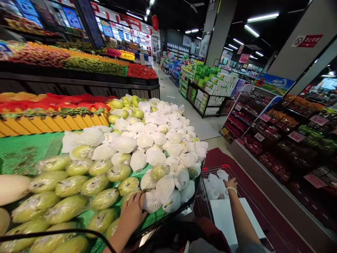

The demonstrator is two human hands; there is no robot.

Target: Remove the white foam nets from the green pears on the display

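The green-lined display (28,144) ends at a dark edge just beside the wire cart (224,166); the aisle floor (195,121) runs onward beyond both. Inside the cart, a white box (220,216) takes the near part, with net-sleeved fruits (213,184) behind it. My left hand (134,210) has bent fingers, thumb apart, against a netted fruit (152,202) at the edge. My right hand (231,183) touches a netted fruit in the cart (222,174); fingertips partly hidden, so whether they grip I cannot tell.
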